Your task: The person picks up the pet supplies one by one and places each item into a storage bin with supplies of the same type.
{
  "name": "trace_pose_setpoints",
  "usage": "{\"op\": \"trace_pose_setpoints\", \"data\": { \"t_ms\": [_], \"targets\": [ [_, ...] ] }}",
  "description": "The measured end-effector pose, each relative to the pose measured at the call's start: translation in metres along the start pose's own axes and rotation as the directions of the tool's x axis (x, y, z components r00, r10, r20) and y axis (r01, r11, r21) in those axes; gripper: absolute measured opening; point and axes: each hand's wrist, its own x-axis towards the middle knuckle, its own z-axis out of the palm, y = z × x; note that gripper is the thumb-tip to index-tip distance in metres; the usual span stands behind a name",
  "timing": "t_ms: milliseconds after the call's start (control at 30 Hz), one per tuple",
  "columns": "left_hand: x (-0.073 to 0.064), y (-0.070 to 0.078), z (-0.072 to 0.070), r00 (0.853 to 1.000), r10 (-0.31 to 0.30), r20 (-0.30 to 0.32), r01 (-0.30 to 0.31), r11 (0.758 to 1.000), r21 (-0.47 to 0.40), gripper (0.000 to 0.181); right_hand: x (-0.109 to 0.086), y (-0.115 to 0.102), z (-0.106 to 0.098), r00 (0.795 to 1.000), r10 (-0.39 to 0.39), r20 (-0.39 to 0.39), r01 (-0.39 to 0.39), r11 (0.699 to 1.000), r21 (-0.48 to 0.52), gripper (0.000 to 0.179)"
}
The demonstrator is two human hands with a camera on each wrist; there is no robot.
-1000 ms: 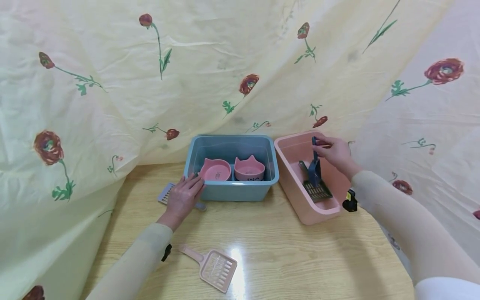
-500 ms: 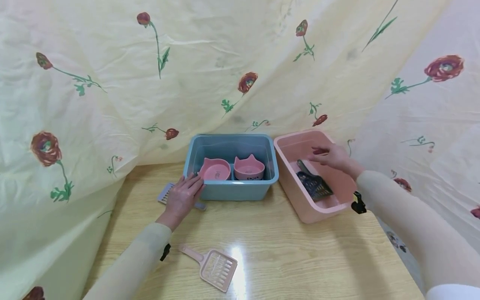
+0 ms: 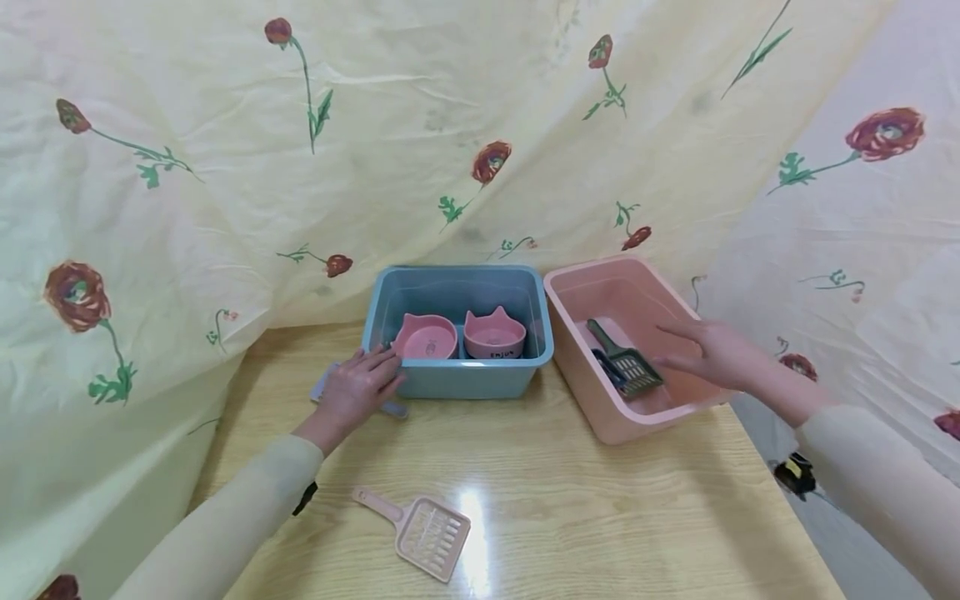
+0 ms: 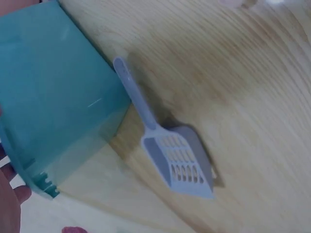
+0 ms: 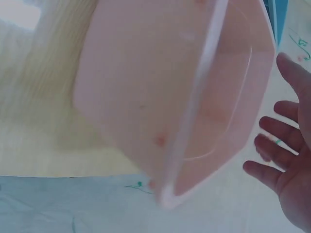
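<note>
My left hand [image 3: 356,385] rests on the front left corner of the blue bin [image 3: 457,379], its fingers lying over the rim. Two pink cat-eared bowls sit in that bin, a shallow bowl [image 3: 427,337] at left and a deeper bowl [image 3: 495,335] at right. Over the right side of the pink bin [image 3: 645,429], my right hand [image 3: 708,354] has its fingers spread and holds nothing. Inside the pink bin lie a dark green litter scoop [image 3: 633,371] and a navy blue litter scoop [image 3: 609,369], the navy one partly hidden beside the green one.
A lilac litter scoop [image 4: 170,150] lies on the table next to the blue bin, partly under my left hand in the head view. Nearer to me lies a pale pink litter scoop [image 3: 433,536]. Flowered cloth [image 3: 390,167] hangs behind the bins.
My right hand has let go of the navy scoop inside the pink bin and moved right, its fingers opening. The navy scoop has settled beside the green one. My left hand stays on the blue rim.
</note>
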Motion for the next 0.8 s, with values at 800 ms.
{"op": "trace_pose_setpoints", "data": {
  "t_ms": [800],
  "targets": [
    [0.006,-0.026,-0.087,0.788,0.032,0.615,0.028,0.996,-0.088,0.057,-0.075,-0.001,0.066,0.817,-0.377,-0.437,0.304,0.925,-0.230,0.064]
  ]
}}
